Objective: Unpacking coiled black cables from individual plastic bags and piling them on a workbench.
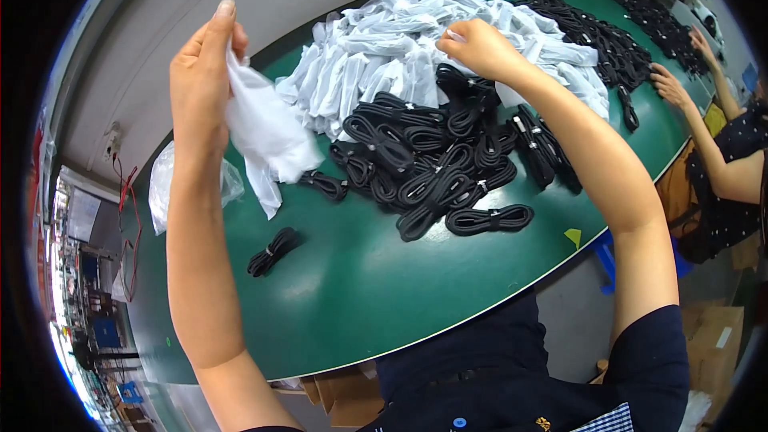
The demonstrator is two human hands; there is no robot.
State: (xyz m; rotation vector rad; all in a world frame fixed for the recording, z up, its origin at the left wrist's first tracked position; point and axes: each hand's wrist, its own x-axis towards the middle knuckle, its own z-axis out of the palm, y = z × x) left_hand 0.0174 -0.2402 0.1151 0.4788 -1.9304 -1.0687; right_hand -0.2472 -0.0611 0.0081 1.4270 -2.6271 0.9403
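Note:
My left hand [202, 80] is raised at the left, its fingers closed on a thin white plastic bag [268, 124] that hangs down to the right. Another white strip hangs just below that bag. My right hand [486, 50] is over the heap of white bagged bundles [364, 72], fingers pinched together. A bit of white shows at its fingertips, too small to name. Below it lies a pile of coiled black cables [432, 160], each tied in a bundle. One cable bundle [274, 252] lies apart at the left, and another [324, 185] sits under the bag's lower edge.
More black cables [592, 32] cover the far right of the green table [360, 296]. A co-worker's hand [670, 86] reaches in there. A clear plastic bag [164, 188] is at the left edge. A yellow-green tag [573, 237] is near the front edge. Cardboard boxes [346, 396] stand below.

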